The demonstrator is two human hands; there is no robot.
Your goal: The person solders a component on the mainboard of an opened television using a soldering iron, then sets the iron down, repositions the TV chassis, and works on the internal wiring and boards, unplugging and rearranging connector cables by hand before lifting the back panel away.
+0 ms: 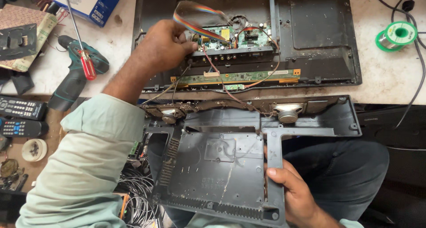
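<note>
Under your left hand (166, 43) lies the opened television chassis (324, 55), its dark metal back face up on the pale workbench (386, 81), stretching away to the right of that hand. Just below it, and running between your two hands, is the detached grey plastic back cover (217, 166); it leans from the bench edge down onto your lap, with a round speaker (287, 114) near its upper edge, above your right hand, and a second speaker (169, 117) below your left forearm.

Your right hand (295, 190) is clamped on the cover's lower right edge, thumb on the inside face and fingers wrapped behind. Your left hand is well apart from it, up on the chassis, fingers curled and pinching at the left end of the green main circuit board (230, 36); exactly what the fingertips grip is hidden. A rainbow ribbon cable (195, 26) arcs over that hand to the board. Just below your left hand a long narrow green board strip (235, 77) runs rightward.

To the left of your left forearm lie a teal cordless drill (73, 79), with a red-handled screwdriver (84, 61) across it, and two remote controls (22, 117). Far right of both hands sits a green spool of solder wire (397, 35).
</note>
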